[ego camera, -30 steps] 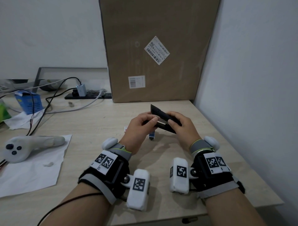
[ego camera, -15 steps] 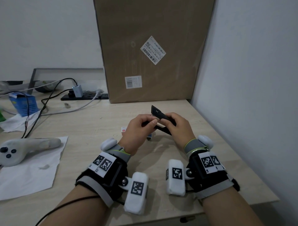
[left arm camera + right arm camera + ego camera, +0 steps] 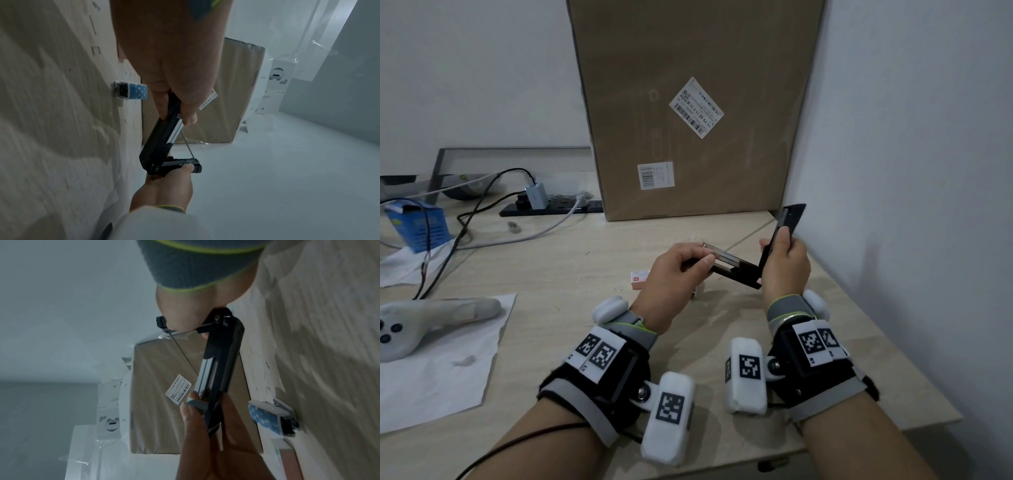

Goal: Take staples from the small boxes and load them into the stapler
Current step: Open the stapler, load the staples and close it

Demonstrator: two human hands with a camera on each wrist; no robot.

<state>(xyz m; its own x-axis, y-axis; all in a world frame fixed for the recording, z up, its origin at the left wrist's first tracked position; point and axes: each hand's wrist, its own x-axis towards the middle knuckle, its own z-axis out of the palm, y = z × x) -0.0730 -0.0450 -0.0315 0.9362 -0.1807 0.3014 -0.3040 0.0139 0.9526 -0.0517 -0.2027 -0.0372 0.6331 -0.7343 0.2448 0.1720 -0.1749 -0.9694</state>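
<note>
While held above the wooden desk (image 3: 571, 267), the black stapler (image 3: 743, 270) is spread wide open between both hands. Its base and metal staple channel are pinched at the front end by the left hand (image 3: 674, 270), and the upswung top cover is gripped by the right hand (image 3: 786, 263). Just beyond and below the left hand, a small red-and-white staple box (image 3: 639, 279) lies on the desk, with a blue dotted staple box (image 3: 131, 90) beside it.
</note>
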